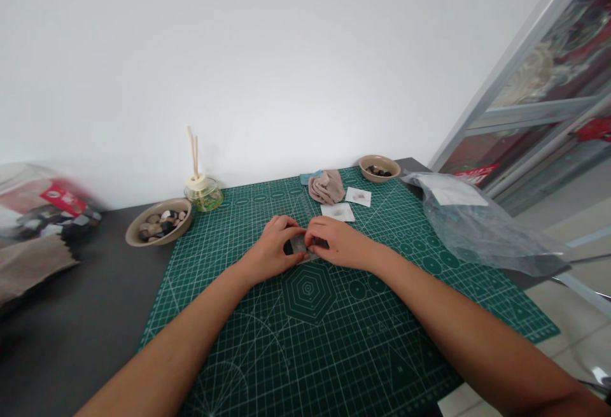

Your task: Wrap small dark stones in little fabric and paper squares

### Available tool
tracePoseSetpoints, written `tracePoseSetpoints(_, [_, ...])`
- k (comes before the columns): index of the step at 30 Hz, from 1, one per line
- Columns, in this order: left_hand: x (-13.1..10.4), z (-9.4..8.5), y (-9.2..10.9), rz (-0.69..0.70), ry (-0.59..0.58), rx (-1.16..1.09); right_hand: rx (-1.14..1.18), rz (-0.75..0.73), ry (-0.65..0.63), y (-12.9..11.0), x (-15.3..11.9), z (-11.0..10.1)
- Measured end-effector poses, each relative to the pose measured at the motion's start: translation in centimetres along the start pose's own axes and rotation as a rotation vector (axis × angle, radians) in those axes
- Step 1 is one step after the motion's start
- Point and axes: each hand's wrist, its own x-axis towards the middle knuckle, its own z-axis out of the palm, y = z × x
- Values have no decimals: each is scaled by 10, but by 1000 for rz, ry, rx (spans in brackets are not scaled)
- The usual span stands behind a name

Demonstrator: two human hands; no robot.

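At the middle of the green cutting mat (258, 334), a small grey piece (299, 245) lies between both hands. My left hand (277, 248) has its thumb and fingers curved around the left side of this piece. My right hand (331, 242) is pinched at the right part of the piece, fingertips pressed together; whatever is between them is too small to make out. Just behind the hands are two small white cards (338, 212) (358, 197) with faint grey marks. A crumpled beige cloth (326, 186) sits behind the cards.
A bowl of stones (135, 237) and a reed diffuser (204, 195) stand at the back left. Another bowl (380, 178) is at the back right. A clear plastic bag (477, 232) lies along the right edge. Brown paper (35, 266) is at the far left.
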Motion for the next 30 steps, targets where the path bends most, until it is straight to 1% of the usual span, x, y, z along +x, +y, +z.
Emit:
tracePoseSetpoints(7, [-1, 1, -2, -17, -11, -3, -26, 30, 5, -1, 0, -1])
tracePoseSetpoints(12, [-1, 1, -3, -2, 0, -4, -12, -5, -3, 0, 0, 0])
tracePoseSetpoints(18, [-1, 1, -2, 4, -2, -2, -27, 49, 12, 1, 0, -1])
tracePoseSetpoints(22, [-1, 0, 0, 0, 10, -13, 3, 21, 2, -3, 1, 0])
tracePoseSetpoints(26, [0, -1, 1, -11, -3, -10, -5, 20, 6, -4, 0, -2])
tracePoseSetpoints(30, [0, 0, -1, -7, -5, -5, -9, -6, -32, -2, -2, -6])
